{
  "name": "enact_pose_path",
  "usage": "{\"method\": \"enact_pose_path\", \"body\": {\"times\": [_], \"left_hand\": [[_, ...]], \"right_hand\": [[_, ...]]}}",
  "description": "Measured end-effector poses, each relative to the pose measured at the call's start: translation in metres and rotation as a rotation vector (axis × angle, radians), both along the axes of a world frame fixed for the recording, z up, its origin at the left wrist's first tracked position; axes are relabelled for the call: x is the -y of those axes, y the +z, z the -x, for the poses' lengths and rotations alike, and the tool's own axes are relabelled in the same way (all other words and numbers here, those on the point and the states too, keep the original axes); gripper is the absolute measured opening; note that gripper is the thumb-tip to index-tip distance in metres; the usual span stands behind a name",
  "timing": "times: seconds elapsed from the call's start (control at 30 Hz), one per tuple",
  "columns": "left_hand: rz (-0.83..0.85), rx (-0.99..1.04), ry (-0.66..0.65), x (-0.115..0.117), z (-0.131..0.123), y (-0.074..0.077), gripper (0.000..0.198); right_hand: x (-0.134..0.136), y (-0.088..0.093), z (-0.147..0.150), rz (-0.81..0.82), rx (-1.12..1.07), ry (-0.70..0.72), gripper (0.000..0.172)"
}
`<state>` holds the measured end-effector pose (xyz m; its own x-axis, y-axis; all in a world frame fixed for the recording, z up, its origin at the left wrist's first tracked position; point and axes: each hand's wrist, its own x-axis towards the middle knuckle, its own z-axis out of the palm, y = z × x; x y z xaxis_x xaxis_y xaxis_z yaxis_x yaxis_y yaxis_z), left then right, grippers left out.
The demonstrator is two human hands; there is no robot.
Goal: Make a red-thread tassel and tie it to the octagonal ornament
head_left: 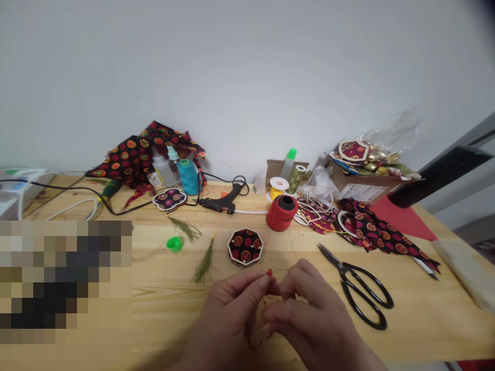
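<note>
Table [166, 309], front left masked by blocks. My left hand [234, 306] and right hand [313, 309] nearside of the patterned octagon [246, 247]; right fingers bent, hold hidden, can't tell. Scissors [341, 268] right of octagon; red spool [280, 216] beyond, rightward. Red scrap [269, 272], nearside, hard to make out: my left finger and thumb clamped on it.

Hands [309, 314], two; small red item [269, 272], one; scissors [342, 268], one pair; glue gun [217, 204], one; red spool [281, 215], one; teal spool [189, 178], one; octagonal fabric piece [245, 247], one; flower-shaped fabric piece [169, 199], one; green tassels [203, 262], two; loose green cap [175, 245], one.
</note>
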<state>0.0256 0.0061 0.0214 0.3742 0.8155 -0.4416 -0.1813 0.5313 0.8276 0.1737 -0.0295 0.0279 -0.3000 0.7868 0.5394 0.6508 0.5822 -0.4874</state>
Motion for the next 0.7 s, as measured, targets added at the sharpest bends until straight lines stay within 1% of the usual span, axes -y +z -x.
{"method": "enact_pose_path", "body": {"times": [0.1, 0.17, 0.33, 0.47, 0.53, 0.63, 0.7], "left_hand": [[0.006, 0.001, 0.012, 0.0035, -0.0001, -0.0034, 0.028], [-0.003, -0.011, 0.009, 0.0042, 0.0009, -0.005, 0.029], [-0.037, -0.014, -0.043, 0.0042, 0.0025, -0.0069, 0.029], [-0.041, -0.004, -0.03, 0.0052, 0.0015, -0.0068, 0.027], [-0.026, 0.022, -0.003, 0.0056, 0.0009, -0.0063, 0.026], [0.041, 0.101, 0.029, 0.0053, 0.0002, -0.0057, 0.024], [0.072, 0.144, 0.045, 0.0044, 0.0, -0.0056, 0.022]], "right_hand": [[-0.0024, 0.0037, -0.0009, -0.026, -0.099, -0.091, 0.008], [-0.0047, 0.0053, -0.0014, -0.041, -0.145, -0.138, 0.008], [-0.0087, 0.0038, -0.0008, 0.001, -0.205, -0.206, 0.01], [-0.0088, 0.0016, -0.0015, 0.055, -0.305, -0.256, 0.005], [-0.0078, 0.0008, -0.0035, 0.117, -0.407, -0.313, 0.005], [-0.0048, -0.0012, -0.0072, 0.289, -0.558, -0.426, 0.018], [-0.0025, -0.0029, -0.0081, 0.425, -0.607, -0.463, 0.023]]}}
